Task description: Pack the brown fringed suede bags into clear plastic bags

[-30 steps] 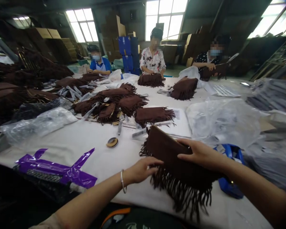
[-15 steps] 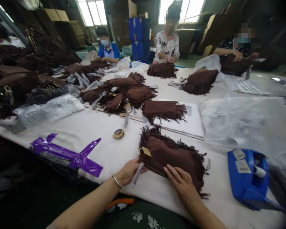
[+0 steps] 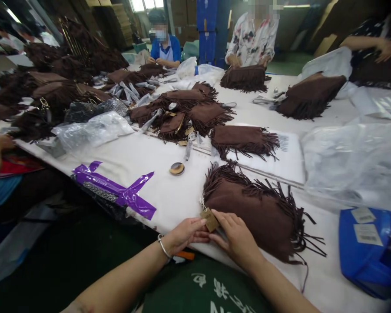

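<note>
A brown fringed bag point(image 3: 250, 208) lies flat on the white table in front of me, its fringe spread along the far and right edges. A small tan hang tag point(image 3: 210, 220) hangs by a thin string from its left corner. My left hand point(image 3: 189, 232), with a bracelet at the wrist, pinches the tag's left edge between thumb and fingers. From the other side, the fingers of my right hand point(image 3: 236, 234) close on the tag's right edge beside the bag's near edge. The right thumb is partly hidden.
Another fringed bag point(image 3: 244, 139) lies on white sheets beyond, with a bag pile point(image 3: 179, 113) to its left. A blue tape dispenser point(image 3: 361, 248) stands right. Purple tape point(image 3: 117, 191) lines the left table edge, near a round tin point(image 3: 177, 168). Co-workers point(image 3: 254, 39) sit opposite.
My right hand has moved left off the bag's face to the tag. My left hand now holds the tag rather than the bag's near corner. The view has shifted.
</note>
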A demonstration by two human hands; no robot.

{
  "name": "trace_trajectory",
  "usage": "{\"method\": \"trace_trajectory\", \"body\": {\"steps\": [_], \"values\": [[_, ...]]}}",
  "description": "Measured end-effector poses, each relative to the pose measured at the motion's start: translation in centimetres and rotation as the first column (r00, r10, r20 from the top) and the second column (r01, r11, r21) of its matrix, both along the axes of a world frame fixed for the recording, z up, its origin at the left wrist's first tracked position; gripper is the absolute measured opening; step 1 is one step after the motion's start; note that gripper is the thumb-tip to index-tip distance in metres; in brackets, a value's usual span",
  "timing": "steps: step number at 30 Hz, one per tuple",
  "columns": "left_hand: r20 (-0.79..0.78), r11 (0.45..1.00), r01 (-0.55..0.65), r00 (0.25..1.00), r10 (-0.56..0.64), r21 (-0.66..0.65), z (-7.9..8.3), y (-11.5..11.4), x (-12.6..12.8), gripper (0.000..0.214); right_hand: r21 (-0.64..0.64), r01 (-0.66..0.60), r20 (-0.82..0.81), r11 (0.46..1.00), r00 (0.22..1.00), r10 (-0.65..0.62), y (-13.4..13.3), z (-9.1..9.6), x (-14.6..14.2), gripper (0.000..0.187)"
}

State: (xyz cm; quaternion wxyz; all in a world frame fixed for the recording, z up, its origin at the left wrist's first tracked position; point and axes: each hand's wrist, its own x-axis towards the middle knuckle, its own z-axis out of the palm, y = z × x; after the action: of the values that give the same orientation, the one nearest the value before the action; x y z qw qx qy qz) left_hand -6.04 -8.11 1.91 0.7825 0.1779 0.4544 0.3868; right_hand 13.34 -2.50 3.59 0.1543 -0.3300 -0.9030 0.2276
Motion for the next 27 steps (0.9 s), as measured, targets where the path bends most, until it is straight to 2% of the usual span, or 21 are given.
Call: {"method": "trace_trajectory", "body": {"steps": [1,3,6,8,10,13,15,18,20,21,23,25,27], "values": [[-0.065,1.0,0.005,0.998,-0.005,-0.003,-0.1,0.2,-0.1,0.044,0.01,-0.01,0.022,1.0,1.0,0.009,-0.2,-0.3,-1.0,0.057],[-0.206,1.0,0.019,0.978,-0.019,-0.002,-0.1,0.5,-0.4,0.044,0.008,-0.028,0.021,1.0,0.999,0.027,-0.3,-0.8,-2.1,0.044],[-0.313,0.998,0.04,0.949,-0.025,0.04,0.5,0.8,-1.5,0.043,-0.055,-0.009,-0.099,0.998,0.995,0.004,0.0,-0.9,-2.1,0.023],[-0.302,0.997,0.032,0.953,-0.009,0.072,0.8,0.8,-2.3,0.049,-0.124,0.07,-0.217,0.99,0.972,-0.096,0.7,-0.4,-1.5,0.017],[-0.307,0.997,-0.01,0.951,0.034,0.077,0.9,0.8,-3.0,0.051,-0.221,0.182,-0.294,0.958,0.924,-0.243,1.5,0.2,-0.8,0.016],[-0.381,0.996,-0.067,0.921,0.087,0.066,0.4,1.3,-3.5,0.044,-0.302,0.33,-0.283,0.894,0.865,-0.415,3.0,0.4,0.4,0.019],[-0.427,0.994,-0.088,0.898,0.106,0.062,0.0,2.2,-3.4,0.041,-0.25,0.39,-0.236,0.886,0.863,-0.446,3.9,-0.1,1.2,0.019],[-0.453,0.993,-0.095,0.884,0.113,0.062,-0.7,4.1,-3.0,0.036,-0.052,0.477,-0.117,0.877,0.87,-0.48,4.7,-1.1,2.2,0.016],[-0.454,0.994,-0.084,0.885,0.105,0.067,-1.1,5.3,-2.6,0.035,0.108,0.503,-0.061,0.857,0.864,-0.499,4.6,-1.3,2.1,0.034],[-0.453,0.994,-0.079,0.885,0.102,0.069,-1.2,5.7,-2.4,0.035,0.176,0.481,-0.047,0.859,0.876,-0.481,4.3,-1.2,1.9,0.045],[-0.457,0.994,-0.075,0.883,0.102,0.078,-1.4,6.3,-2.1,0.036,0.264,0.345,0.008,0.901,0.933,-0.36,3.4,-1.1,1.1,0.064],[-0.463,0.992,-0.077,0.879,0.114,0.096,-1.3,6.4,-1.8,0.038,0.27,0.153,0.115,0.95,0.975,-0.19,2.5,-1.0,0.1,0.075],[-0.473,0.99,-0.084,0.872,0.13,0.117,-1.1,6.0,-1.7,0.04,0.239,0.035,0.207,0.97,0.975,-0.086,1.7,-1.3,-0.5,0.078]]}}
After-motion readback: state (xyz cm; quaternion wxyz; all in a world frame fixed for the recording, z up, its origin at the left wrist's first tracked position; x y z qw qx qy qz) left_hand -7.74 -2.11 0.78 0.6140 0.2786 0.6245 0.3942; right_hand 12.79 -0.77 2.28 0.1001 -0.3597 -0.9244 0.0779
